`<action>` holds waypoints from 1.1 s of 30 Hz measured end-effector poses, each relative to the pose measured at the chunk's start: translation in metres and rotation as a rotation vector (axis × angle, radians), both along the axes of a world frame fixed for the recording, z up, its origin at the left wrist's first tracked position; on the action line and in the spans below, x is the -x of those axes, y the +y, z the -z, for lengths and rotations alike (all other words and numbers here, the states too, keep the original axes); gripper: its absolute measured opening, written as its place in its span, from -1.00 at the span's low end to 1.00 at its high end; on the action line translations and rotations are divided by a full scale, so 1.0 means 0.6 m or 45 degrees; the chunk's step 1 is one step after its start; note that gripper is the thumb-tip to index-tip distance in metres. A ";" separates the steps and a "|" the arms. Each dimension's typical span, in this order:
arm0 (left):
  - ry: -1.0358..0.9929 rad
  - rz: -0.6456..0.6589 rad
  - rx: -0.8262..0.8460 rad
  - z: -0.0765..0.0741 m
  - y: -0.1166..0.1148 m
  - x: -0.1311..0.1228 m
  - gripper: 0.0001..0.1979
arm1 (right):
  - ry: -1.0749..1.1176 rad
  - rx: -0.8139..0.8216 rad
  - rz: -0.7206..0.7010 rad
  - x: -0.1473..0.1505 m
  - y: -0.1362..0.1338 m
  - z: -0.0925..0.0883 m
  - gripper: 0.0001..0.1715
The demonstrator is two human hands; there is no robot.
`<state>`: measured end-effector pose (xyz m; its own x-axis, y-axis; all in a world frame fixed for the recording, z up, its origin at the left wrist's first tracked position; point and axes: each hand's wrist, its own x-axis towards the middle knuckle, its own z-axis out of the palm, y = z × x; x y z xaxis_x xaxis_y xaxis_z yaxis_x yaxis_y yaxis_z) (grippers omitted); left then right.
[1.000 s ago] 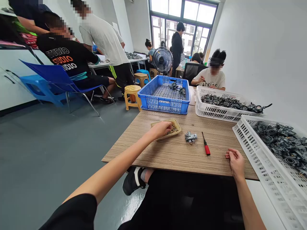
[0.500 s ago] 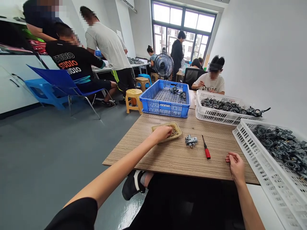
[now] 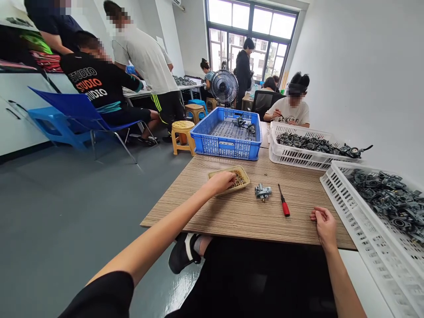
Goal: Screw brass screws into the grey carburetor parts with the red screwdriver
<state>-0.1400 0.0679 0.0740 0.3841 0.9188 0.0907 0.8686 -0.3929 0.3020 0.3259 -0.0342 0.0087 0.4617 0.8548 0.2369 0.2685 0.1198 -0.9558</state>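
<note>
At the near side of the wood-grain table (image 3: 232, 216), your left hand (image 3: 220, 183) sits over the shallow tan tray (image 3: 239, 168) of small brass parts (image 3: 237, 179); the fingers curl toward them, but you cannot tell whether any part is held. Your right hand (image 3: 325, 225) rests loosely curled, apparently empty. Caution: knocking the tray could scatter parts. The carburetor body (image 3: 263, 191) and red-handled screwdriver (image 3: 284, 206) lie close by, and the white plastic crate (image 3: 344, 212) limits room rightward.
</note>
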 end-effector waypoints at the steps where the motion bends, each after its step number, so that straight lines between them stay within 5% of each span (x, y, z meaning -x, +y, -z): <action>1: -0.026 -0.010 -0.006 -0.005 0.000 0.000 -0.86 | -0.004 -0.004 0.000 -0.001 0.001 0.000 -0.54; 6: -0.258 0.030 -0.059 -0.046 -0.022 -0.027 -0.93 | -0.076 -0.015 0.034 0.010 -0.004 -0.017 -0.51; 10: -0.625 0.127 0.006 -0.061 -0.089 -0.094 -0.92 | -0.225 -0.071 0.066 0.077 -0.049 -0.043 -0.52; 15: -0.859 0.215 0.262 -0.020 -0.201 -0.171 -0.90 | -0.004 0.148 -0.537 0.200 -0.141 -0.058 -0.44; 19: -0.873 0.229 0.393 0.006 -0.255 -0.189 -0.89 | 0.101 0.270 -0.730 0.240 -0.177 -0.065 -0.43; 33: -0.836 0.315 0.553 -0.010 -0.279 -0.189 -0.89 | 0.085 0.285 -0.801 0.249 -0.192 -0.084 -0.52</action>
<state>-0.0264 -0.0993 0.0799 0.5725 0.8196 0.0234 0.3661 -0.2810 0.8871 0.1763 -0.1492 0.0593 -0.1332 0.9910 0.0109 0.1520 0.0313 -0.9879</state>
